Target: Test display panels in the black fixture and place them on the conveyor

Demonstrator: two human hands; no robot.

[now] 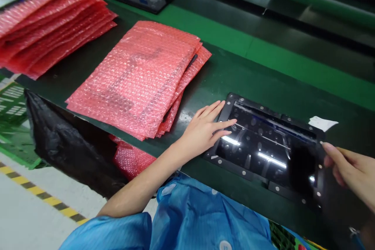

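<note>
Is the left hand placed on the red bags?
No, the left hand lies with spread fingers on one end of the black panel.

My panel (258, 144), right of centre in the frame, is glossy black with a black border (252, 104) dotted with pale spots, and the paper scrap (324, 123) beside it is white. Left of centre I see bubble-wrap pouches (134, 82) in translucent red with a dotted pattern, on a dark green bench top (234, 76). My smock (205, 211), at the bottom, is bright blue with white buttons (225, 245), while yellow-and-black striped tape (52, 201) crosses the pale grey floor (23, 220) at lower left.
</note>
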